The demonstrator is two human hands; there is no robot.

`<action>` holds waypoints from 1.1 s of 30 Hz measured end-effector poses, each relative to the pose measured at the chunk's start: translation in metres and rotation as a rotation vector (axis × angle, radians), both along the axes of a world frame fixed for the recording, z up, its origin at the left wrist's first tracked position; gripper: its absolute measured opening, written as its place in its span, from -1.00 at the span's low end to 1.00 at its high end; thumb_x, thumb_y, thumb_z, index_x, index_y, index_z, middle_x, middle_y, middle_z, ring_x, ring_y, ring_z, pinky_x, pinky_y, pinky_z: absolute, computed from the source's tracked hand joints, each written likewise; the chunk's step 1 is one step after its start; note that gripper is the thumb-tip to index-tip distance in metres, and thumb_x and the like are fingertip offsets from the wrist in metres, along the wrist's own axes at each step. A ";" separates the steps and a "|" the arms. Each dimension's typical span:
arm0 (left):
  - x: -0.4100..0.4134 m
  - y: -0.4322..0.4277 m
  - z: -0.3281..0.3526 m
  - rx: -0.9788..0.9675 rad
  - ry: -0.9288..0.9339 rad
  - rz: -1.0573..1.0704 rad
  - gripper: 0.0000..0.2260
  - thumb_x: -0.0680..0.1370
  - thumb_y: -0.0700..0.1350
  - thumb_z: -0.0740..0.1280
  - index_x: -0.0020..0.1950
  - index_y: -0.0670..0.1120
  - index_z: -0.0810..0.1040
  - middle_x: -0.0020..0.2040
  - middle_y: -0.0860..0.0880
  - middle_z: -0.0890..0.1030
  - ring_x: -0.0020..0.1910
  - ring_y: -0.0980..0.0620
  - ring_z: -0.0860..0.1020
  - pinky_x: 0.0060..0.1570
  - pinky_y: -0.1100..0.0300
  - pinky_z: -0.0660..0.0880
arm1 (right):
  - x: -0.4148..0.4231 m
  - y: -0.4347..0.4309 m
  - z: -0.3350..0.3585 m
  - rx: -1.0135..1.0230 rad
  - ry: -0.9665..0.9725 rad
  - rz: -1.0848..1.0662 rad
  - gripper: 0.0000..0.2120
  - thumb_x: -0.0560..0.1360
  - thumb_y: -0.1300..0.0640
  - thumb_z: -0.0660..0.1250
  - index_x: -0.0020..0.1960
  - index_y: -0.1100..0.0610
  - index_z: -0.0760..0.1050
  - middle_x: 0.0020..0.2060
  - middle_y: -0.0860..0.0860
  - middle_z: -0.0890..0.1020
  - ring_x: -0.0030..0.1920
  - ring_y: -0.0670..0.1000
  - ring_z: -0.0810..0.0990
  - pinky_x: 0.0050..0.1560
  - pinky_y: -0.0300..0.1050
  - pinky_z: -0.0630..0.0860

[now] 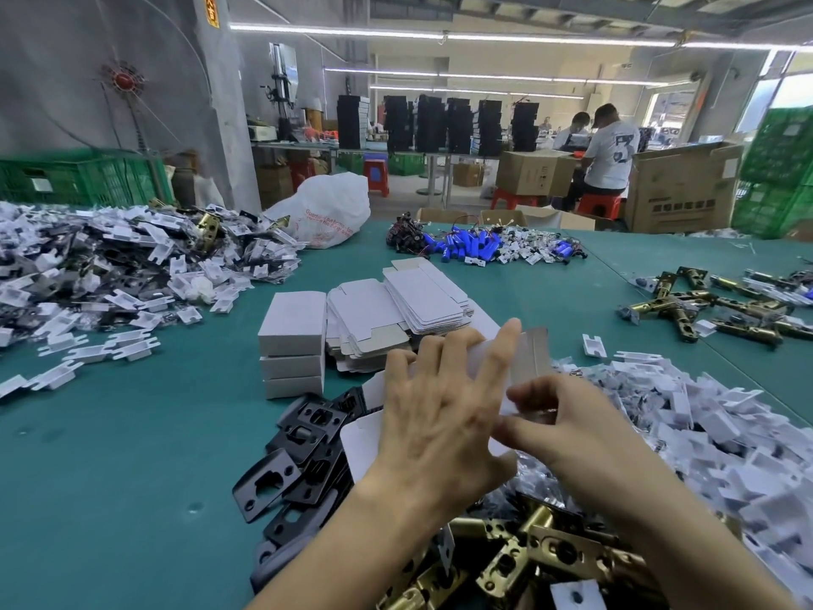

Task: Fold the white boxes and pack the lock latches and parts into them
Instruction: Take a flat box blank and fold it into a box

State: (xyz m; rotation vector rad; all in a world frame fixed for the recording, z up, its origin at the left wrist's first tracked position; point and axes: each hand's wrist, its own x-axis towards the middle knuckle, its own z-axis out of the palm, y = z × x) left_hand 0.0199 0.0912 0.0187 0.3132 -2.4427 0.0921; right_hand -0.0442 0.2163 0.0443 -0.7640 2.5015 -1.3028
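Presently the half-folded box (473, 350) is held mid-frame above the surface (132, 433). The left hand (440, 416) lies spread flat across it, and the right hand (567, 424) pinches its end flap (534, 354) at 3 o'clock. Risk: a skewed tuck creases the flap, and the loose latches (528, 556) at 6 o'clock may snag it.

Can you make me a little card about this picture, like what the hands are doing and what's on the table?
place: workshop, green table
left hand: fingers spread over a half-folded white box
right hand: pinches the box's flap
finished boxes: three, stacked, left of the hands
flat boxes: pile behind the hands
black plates: heap beside the left wrist
brass latches: heap under the forearms
blue batteries: far side of the table
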 end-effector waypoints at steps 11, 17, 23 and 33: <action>0.002 -0.001 0.000 0.079 -0.091 0.032 0.00 0.14 0.31 0.47 0.52 0.08 0.23 0.16 -0.04 0.48 0.06 -0.08 0.47 -0.04 0.01 0.39 | -0.006 0.000 -0.005 0.073 0.083 0.041 -0.67 0.43 0.03 0.48 0.17 -0.01 0.54 0.03 -0.06 0.57 0.04 -0.09 0.55 0.02 -0.15 0.43; 0.002 -0.007 0.003 0.311 0.003 0.051 -0.04 0.23 0.55 0.31 0.50 0.13 0.16 0.03 0.10 0.26 0.04 0.06 0.35 -0.14 0.19 0.34 | -0.010 0.005 -0.003 -0.143 0.209 -0.113 -0.47 0.47 0.10 0.47 0.30 -0.16 0.28 0.15 -0.06 0.45 0.11 -0.05 0.54 0.18 -0.02 0.47; 0.002 -0.006 0.002 0.387 0.034 -0.154 0.26 0.11 0.59 0.31 0.62 0.09 -0.14 0.23 0.13 0.21 0.20 0.09 0.25 0.19 0.06 0.32 | -0.010 0.007 0.008 -0.461 -0.188 0.110 -0.86 0.54 0.18 0.35 -0.14 0.18 0.65 -0.33 0.11 0.69 -0.36 0.03 0.64 -0.36 -0.16 0.58; -0.002 -0.002 -0.002 0.164 0.114 -0.290 -0.09 0.29 0.28 0.35 0.56 -0.02 0.18 0.19 0.03 0.46 0.10 -0.02 0.48 0.02 -0.05 0.46 | -0.012 0.014 0.009 -0.247 0.213 0.101 -0.76 0.38 0.26 0.46 -0.14 -0.05 0.52 -0.38 0.04 0.68 -0.47 0.03 0.64 -0.50 -0.04 0.54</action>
